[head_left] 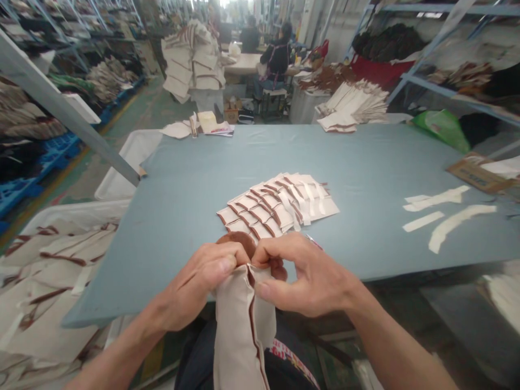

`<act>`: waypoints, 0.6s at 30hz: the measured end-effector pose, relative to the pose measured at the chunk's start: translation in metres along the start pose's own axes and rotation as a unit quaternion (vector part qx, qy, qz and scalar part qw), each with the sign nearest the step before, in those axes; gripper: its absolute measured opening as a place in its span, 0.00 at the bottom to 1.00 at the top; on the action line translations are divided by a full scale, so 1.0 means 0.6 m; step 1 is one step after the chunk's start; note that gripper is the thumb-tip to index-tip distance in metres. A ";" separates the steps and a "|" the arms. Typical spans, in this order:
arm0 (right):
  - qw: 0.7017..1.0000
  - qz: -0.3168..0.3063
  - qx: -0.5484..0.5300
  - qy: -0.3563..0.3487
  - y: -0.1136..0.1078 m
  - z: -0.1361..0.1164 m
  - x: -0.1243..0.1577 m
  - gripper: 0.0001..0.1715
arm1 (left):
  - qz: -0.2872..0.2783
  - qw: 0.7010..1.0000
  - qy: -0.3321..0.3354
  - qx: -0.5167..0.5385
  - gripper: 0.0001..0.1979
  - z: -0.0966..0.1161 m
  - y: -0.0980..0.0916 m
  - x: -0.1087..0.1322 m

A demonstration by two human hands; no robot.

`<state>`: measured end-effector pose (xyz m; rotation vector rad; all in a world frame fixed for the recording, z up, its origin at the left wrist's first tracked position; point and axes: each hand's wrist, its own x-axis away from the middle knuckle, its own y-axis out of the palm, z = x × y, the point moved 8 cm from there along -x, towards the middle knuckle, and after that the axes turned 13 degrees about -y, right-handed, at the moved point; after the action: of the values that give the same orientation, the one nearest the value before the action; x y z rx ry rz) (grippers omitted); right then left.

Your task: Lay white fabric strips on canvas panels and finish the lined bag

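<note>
A cream fabric piece with a brown-edged seam (235,330) hangs down over my lap from the table's near edge. My left hand (199,281) pinches its top edge on the left of the seam. On the right of the seam, my right hand (304,271) grips the same edge between thumb and curled fingers. A brown rounded part (238,239) shows just beyond my fingers; whether it joins the cream piece is hidden. Farther out, a fanned stack of cream pieces with brown edging (264,206) lies on the blue-grey table (187,189).
Cream strips (441,200) lie at the table's right, near a cardboard box (479,172). A white bin of sewn pieces (69,260) stands at the left. Cream stacks (353,105) rise beyond the far edge. A seated person (277,59) works in the background.
</note>
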<state>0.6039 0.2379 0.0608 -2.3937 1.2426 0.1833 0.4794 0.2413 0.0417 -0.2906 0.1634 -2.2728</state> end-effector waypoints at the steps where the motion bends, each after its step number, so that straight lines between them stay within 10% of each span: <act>1: 1.000 0.006 -0.004 0.003 0.000 0.004 0.002 0.07 | -0.002 1.000 0.006 -0.008 0.18 0.005 0.001 -0.001; 18: 0.995 0.065 0.074 -0.036 -0.011 0.004 0.005 0.09 | -0.003 0.992 0.070 -0.101 0.14 0.037 0.009 -0.030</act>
<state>0.6110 0.2401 0.0596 -2.1648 1.3307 0.2079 0.5008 0.2506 0.0592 -0.2362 0.4692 -2.2850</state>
